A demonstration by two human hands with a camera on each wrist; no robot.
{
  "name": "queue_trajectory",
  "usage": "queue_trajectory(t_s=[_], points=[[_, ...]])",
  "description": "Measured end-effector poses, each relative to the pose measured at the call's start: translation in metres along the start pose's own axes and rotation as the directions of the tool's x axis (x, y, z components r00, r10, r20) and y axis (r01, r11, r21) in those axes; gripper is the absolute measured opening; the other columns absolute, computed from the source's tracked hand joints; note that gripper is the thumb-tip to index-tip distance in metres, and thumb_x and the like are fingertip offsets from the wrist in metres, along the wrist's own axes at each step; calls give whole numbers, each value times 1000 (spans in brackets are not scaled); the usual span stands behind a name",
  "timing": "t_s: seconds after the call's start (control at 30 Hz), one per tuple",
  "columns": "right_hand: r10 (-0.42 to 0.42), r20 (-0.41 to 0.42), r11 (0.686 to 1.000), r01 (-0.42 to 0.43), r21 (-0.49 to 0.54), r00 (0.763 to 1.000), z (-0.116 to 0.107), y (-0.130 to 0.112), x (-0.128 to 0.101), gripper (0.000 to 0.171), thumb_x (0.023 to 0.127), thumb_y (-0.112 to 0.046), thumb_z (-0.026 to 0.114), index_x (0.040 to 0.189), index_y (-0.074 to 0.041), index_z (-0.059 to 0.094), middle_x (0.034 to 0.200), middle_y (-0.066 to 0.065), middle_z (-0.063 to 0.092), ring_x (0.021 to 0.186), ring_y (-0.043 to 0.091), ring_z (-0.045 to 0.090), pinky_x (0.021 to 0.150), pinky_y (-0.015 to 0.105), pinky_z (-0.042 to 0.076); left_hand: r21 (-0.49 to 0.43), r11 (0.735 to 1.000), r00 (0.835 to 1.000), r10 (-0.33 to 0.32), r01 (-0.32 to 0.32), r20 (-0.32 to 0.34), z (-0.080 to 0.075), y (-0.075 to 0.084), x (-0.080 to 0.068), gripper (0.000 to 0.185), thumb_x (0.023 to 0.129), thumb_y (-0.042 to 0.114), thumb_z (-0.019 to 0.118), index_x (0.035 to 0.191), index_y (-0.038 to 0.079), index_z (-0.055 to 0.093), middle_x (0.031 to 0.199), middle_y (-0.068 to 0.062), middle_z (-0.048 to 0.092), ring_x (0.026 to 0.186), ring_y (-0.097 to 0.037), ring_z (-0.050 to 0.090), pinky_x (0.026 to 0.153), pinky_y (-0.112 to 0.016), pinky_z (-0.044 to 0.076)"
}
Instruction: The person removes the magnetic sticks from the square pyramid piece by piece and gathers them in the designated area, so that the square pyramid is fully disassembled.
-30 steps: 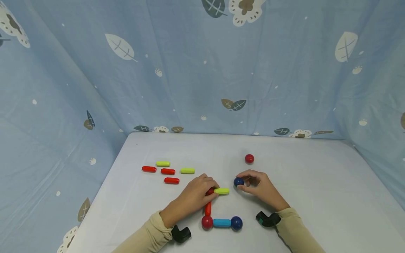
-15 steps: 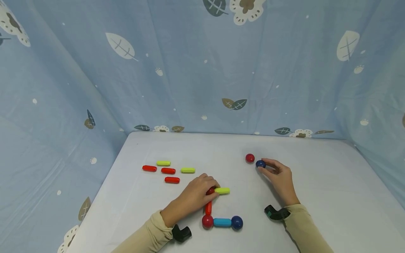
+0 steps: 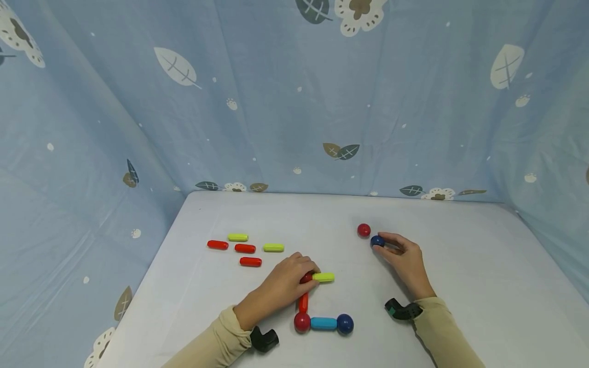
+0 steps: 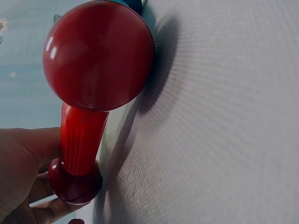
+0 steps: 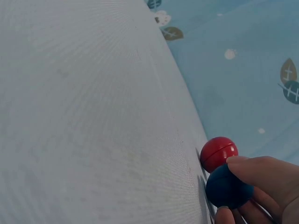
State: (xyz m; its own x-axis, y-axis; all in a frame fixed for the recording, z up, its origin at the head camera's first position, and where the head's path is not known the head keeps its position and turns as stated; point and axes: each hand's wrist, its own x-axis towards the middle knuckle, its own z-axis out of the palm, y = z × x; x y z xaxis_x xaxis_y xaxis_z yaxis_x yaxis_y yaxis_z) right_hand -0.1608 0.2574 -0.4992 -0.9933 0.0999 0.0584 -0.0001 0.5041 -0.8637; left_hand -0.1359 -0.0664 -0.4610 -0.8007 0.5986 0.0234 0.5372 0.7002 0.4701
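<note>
My left hand (image 3: 287, 278) pins the dark red ball joint (image 4: 74, 183) steady; my right hand (image 3: 402, 258) pinches a glossy blue ball (image 3: 378, 240) beside the loose red ball (image 3: 364, 230).

tabletop booth, leaf-print cloth (image 3: 285, 92) walls, white table (image 3: 460, 255)

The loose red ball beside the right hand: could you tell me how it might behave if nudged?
The red ball looks round and glossy, so it would probably roll freely on the flat table. It sits close to the blue ball, so it may knock against that.
</note>
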Motion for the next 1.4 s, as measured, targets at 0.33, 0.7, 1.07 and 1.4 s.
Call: queue_trajectory(t_s=[0.33,0.7,1.07,1.4], points=[[-12,1,1000,12,16,1000,1,1,1,47,93,-26,79,134,-7,67,141,17,64,124,36,66,85,0,46,-39,999,1000,-22,23,7,1,0,0,22,96,27,75,116,19,75,109,5,73,97,-8,55,84,-22,53],[-57,-146,996,67,65,988,0,-5,0,41,94,-21,78,132,-10,69,138,10,66,120,-3,57,88,5,48,-163,985,998,-56,49,-39,0,1,0,25,92,23,79,116,22,72,108,7,68,100,-7,52,86,-20,53],[-285,-98,923,301,239,953,6,-19,-3,29,89,3,77,118,1,72,120,21,71,110,2,66,80,15,56,-321,947,990,-42,-4,-136,-3,2,2,28,91,13,79,114,16,64,96,5,67,87,-8,62,75,-17,54],[-302,405,945,214,249,863,24,-33,-15,32,89,-12,81,120,-10,72,121,13,73,109,6,70,82,27,62,-419,908,992,-48,-6,-119,-1,2,3,28,90,13,81,108,15,60,102,4,68,95,-5,70,84,-15,56]])
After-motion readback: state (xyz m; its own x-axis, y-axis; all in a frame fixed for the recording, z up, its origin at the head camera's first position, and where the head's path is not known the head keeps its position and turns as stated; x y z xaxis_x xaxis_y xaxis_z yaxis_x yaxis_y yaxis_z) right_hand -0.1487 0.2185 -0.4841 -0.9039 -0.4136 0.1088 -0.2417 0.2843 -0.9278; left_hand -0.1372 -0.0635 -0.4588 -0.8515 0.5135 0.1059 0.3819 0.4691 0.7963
